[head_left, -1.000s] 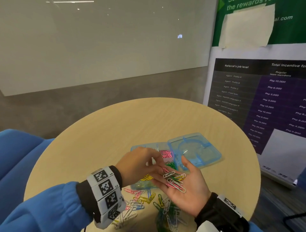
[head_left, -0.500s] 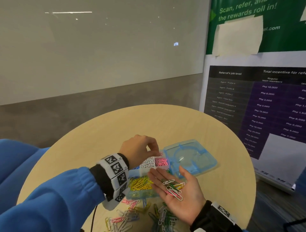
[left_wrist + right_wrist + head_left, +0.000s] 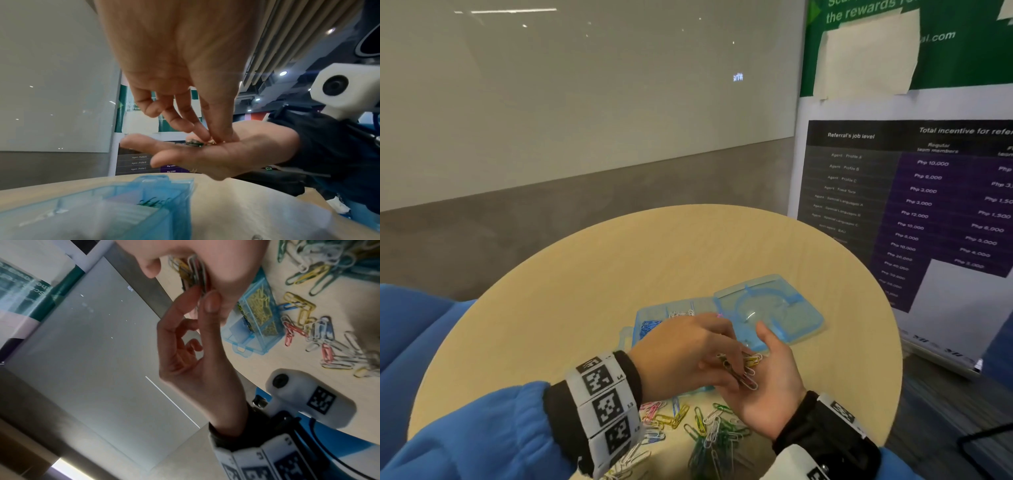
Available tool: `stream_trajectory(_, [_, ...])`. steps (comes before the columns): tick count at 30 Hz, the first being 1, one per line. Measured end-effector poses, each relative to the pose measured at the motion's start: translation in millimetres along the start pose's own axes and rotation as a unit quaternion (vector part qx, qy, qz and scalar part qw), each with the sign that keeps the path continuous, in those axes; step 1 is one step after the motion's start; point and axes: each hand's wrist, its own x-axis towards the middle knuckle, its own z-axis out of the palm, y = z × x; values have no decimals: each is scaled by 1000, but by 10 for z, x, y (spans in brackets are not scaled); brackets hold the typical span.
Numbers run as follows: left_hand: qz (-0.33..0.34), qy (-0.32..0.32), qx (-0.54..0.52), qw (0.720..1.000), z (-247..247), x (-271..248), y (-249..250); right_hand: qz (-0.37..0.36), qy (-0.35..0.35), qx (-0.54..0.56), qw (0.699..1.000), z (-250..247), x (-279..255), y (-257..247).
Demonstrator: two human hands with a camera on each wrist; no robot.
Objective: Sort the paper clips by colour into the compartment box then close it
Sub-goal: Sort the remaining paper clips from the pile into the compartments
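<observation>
— Blue translucent plastic: compartment box (image 3: pixel 654 320), lid (image 3: pixel 768 310) swung flat to its right, lying on the round worktop (image 3: pixel 592 274). Contents?

— Blue clips at the box's left side, white ones at its far edge; the right-wrist view shows a yellow lot in another compartment. The rest of the box is hidden behind the hands.

— Right hand (image 3: pixel 770 387)?

— Palm up, fingers relaxed and apart, raised over the near right corner of the box. A small bunch of paper clips (image 3: pixel 744 371), white, yellow and green, lies on the palm.

— Left hand (image 3: pixel 688 356)?

— Reaching across the box from its left, fingertips (image 3: pixel 205 135) drawn together on the bunch in the right palm. Thumb and forefinger pinch at the clips; which single clip cannot be told.

— Remaining stock?

— Loose pile (image 3: pixel 702 428) of mixed clips on the worktop, on the near side of the box: pink, yellow, blue, green, white, tangled together.

— Other items?

— Marker-printed wristbands on both wrists, blue sleeves, and a poster (image 3: pixel 914 192) with a table of figures standing beyond the box to the right.
</observation>
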Motion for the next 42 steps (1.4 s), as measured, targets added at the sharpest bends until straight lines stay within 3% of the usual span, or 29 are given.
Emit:
stream_trajectory(3, [14,9,-6,1000,17,-27,-40,1,-12,5,1000,-2,11,22])
stream_trajectory(7, [48,51,64,996,19,-59,-57,-8,-28,6,1000,43,-27,67])
stream_trajectory(12, [62,70,124,988,137,-100,-49,-17,11,10,1000,55,-2,108])
stream_trajectory(21, [-33,99,-48,993,101,-136,-72,-15,1,0,1000,52,-28,120])
stream_trajectory(27, [-156,190,-31,969,-146,-88,-336,-23,4,-67,997,27,-32,105])
stream_trajectory(34, [-316,111,6,942,-210,-38,-745,-15,-6,-81,997,22,-4,94])
stream_trajectory(38, [-335,97,-39,936,-156,34,-802,-14,-5,-76,997,20,-9,90])
stream_trajectory(42, [-295,110,-27,949,-143,84,-630,-22,0,-77,997,36,-23,75])
